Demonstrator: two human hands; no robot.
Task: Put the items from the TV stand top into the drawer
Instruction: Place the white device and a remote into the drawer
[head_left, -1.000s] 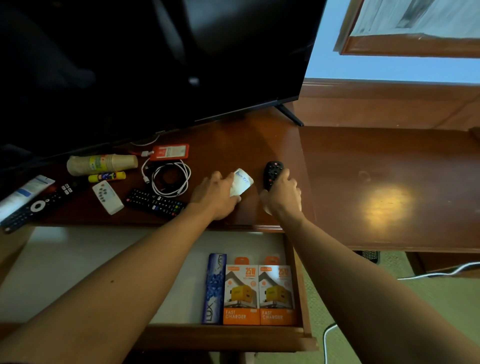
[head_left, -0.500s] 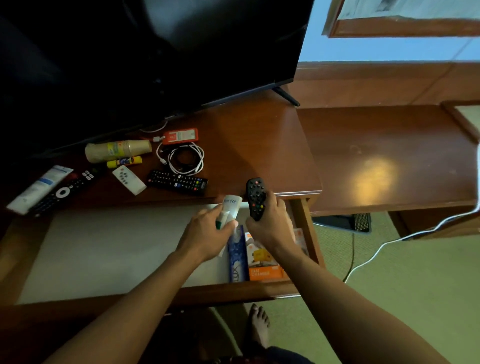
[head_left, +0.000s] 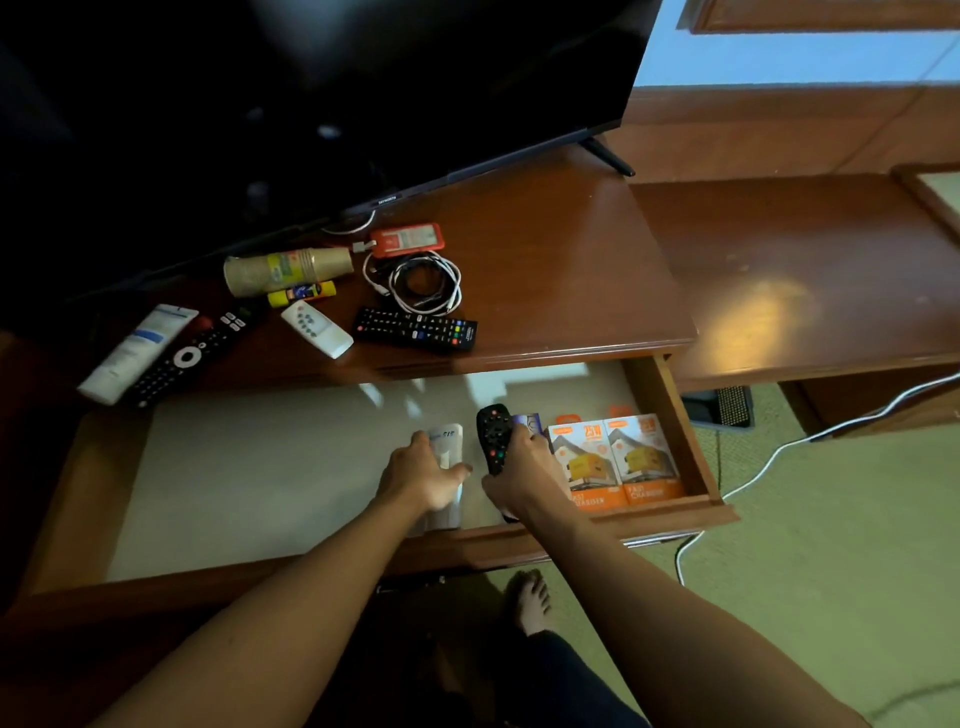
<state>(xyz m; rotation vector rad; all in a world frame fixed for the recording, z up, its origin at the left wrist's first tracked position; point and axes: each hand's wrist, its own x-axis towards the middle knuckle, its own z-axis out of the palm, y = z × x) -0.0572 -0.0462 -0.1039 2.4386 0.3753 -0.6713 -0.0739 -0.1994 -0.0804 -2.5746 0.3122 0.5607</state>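
Note:
Both hands are down inside the open drawer. My left hand grips a white tube that lies on the pale drawer floor. Just to its right, my right hand holds a small black remote low over the floor, beside a blue box and two orange charger boxes. On the TV stand top lie a long black remote, a white remote, coiled cables, an orange card holder, stacked paper cups, a yellow glue stick, another black remote and a white cream tube.
A large dark TV stands at the back of the stand. A lower wooden desk adjoins on the right. A white cable runs across the green carpet. My bare foot shows below the drawer front.
Both hands lifted the white tube and the small black remote off the stand top, carried them toward me and lowered them into the drawer.

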